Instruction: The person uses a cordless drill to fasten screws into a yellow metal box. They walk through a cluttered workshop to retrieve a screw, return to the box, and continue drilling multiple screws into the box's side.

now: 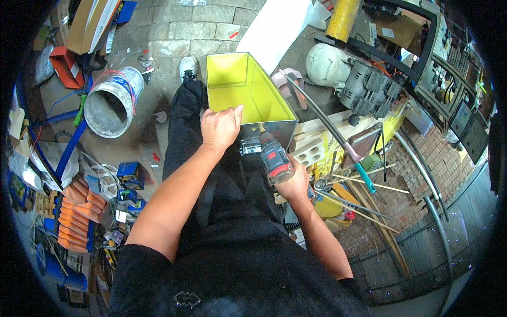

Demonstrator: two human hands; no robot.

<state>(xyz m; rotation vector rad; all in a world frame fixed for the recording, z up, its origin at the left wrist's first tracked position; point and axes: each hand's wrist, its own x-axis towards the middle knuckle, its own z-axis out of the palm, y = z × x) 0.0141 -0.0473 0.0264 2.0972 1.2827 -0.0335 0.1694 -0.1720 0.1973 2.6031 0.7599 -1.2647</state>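
An open metal box (285, 128) with a yellow-green inside rests by my legs, its near wall facing me. Over the left part of its near rim, my left hand (219, 127) is closed, thumb pointing away from me. My right hand (297, 181) grips a grey and red cordless drill (277, 157). The drill's bit points at the near wall, just below the rim; whether the tip has entered the metal I cannot tell. A small shiny metal fitting (250, 147) sits on that wall, left of the drill. My left fingertips are hidden.
To the left stands a white bucket (109, 108), with orange parts bins (74, 224) nearer me. A grey machine with a motor (369, 90) and a white tank (323, 64) occupy the far right. A long tool with a teal handle (364, 177) slants right of the box.
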